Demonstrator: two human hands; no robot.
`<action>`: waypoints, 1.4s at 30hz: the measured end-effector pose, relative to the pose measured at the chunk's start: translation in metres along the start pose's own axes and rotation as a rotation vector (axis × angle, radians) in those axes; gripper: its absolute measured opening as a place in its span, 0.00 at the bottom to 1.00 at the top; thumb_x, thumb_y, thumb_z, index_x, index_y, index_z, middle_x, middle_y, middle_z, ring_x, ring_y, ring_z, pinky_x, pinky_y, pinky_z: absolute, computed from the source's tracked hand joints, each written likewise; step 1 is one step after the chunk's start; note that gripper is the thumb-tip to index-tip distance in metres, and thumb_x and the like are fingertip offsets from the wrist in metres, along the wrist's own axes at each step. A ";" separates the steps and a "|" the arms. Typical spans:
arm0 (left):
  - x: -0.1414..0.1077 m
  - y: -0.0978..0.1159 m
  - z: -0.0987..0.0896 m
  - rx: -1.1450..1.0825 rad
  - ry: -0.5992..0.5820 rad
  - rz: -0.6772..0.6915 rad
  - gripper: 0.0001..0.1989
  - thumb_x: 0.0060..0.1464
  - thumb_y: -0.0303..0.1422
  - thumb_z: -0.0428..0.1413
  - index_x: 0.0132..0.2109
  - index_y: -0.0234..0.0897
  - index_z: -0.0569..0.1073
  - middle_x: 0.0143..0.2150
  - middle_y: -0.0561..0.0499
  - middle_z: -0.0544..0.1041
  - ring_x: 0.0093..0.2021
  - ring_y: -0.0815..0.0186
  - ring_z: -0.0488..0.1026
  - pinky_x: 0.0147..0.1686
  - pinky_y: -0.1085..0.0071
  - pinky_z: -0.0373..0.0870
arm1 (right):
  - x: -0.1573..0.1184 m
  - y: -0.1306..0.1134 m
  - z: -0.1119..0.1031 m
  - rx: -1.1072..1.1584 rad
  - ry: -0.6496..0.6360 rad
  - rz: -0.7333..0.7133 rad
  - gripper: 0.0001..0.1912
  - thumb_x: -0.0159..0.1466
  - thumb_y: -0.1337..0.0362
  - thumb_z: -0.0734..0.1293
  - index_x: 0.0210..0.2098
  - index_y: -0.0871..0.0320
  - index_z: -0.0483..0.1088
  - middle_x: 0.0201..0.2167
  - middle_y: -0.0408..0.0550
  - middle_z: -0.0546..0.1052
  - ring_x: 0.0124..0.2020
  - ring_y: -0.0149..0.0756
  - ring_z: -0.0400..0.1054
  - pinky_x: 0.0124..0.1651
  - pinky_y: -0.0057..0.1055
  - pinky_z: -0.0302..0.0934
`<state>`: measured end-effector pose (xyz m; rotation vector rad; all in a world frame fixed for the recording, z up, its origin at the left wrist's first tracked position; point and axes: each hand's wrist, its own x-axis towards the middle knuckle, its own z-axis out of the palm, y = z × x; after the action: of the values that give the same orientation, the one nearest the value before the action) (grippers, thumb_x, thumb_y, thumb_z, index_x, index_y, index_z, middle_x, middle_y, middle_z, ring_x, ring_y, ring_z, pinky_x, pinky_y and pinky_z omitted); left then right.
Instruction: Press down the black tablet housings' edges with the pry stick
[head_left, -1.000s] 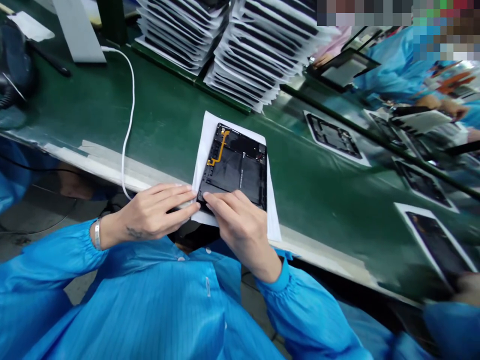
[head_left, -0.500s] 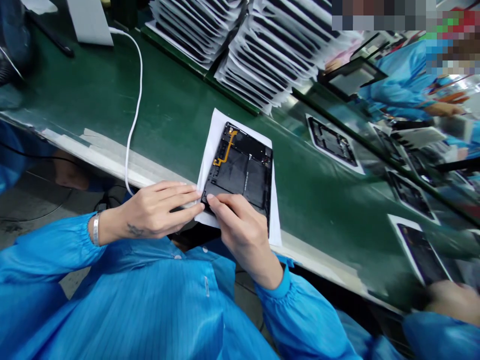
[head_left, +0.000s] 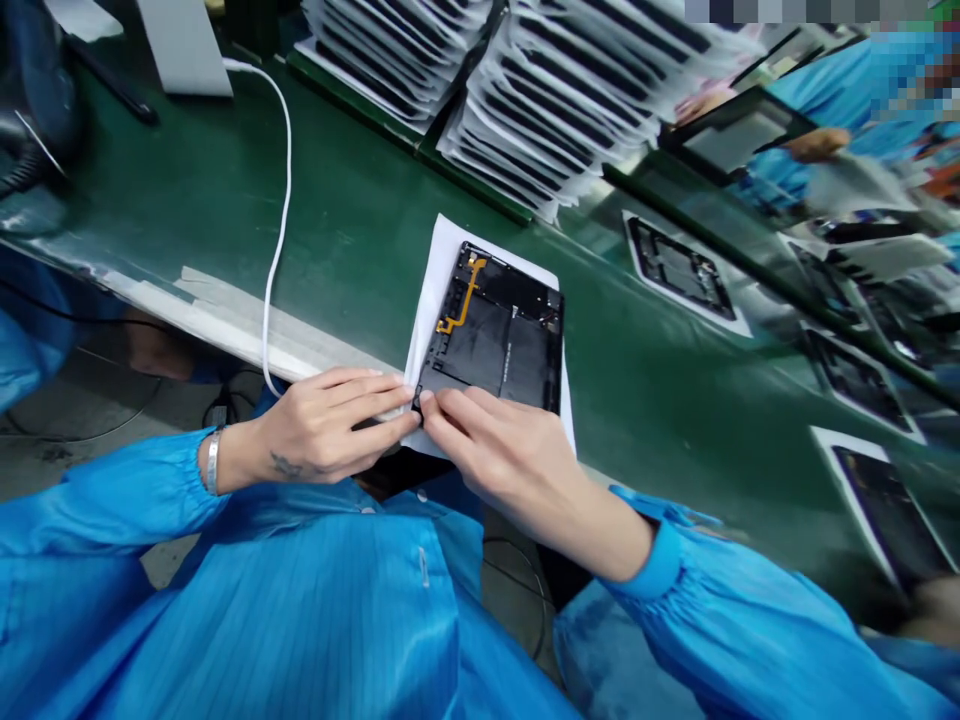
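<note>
A tablet's open back (head_left: 491, 335) lies on a white paper sheet (head_left: 442, 290) on the green bench belt (head_left: 360, 230). The right hand (head_left: 510, 465) presses its fingers (head_left: 457, 410) onto the tablet's near-left corner, any thumb grip hidden; the left hand (head_left: 322, 425) lies open against the sheet's near-left edge. The step looks like seating that corner, which calls for steady, even pressure.

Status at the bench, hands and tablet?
Black tablet flat on white paper, orange ribbon showing. Right hand on its near corner, left hand beside it. Nothing in the way.
</note>
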<state>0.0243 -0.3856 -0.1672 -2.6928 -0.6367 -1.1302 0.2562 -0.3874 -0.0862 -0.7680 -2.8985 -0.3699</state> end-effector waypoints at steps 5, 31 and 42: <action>-0.001 0.002 0.001 0.004 0.006 -0.011 0.14 0.62 0.28 0.55 0.53 0.30 0.77 0.55 0.39 0.80 0.56 0.54 0.79 0.56 0.60 0.77 | 0.001 -0.006 -0.004 -0.043 0.000 0.022 0.17 0.74 0.73 0.55 0.36 0.61 0.73 0.29 0.47 0.72 0.29 0.32 0.60 0.27 0.33 0.53; 0.003 0.002 -0.018 -0.388 0.016 -0.603 0.12 0.68 0.35 0.52 0.51 0.37 0.77 0.50 0.44 0.82 0.53 0.60 0.80 0.55 0.62 0.76 | -0.051 -0.028 0.049 0.194 0.475 0.350 0.13 0.68 0.76 0.58 0.35 0.58 0.70 0.33 0.49 0.74 0.34 0.36 0.63 0.36 0.33 0.59; 0.096 -0.025 -0.026 -0.929 -0.482 -0.994 0.36 0.65 0.60 0.41 0.50 0.30 0.74 0.41 0.39 0.81 0.37 0.59 0.80 0.33 0.68 0.77 | -0.010 -0.028 0.041 0.182 0.718 0.474 0.13 0.65 0.79 0.58 0.34 0.57 0.66 0.32 0.48 0.71 0.35 0.39 0.62 0.37 0.34 0.58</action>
<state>0.0566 -0.3402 -0.0810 -3.5423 -2.1695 -1.0718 0.2486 -0.4054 -0.1329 -0.9988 -1.9847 -0.2498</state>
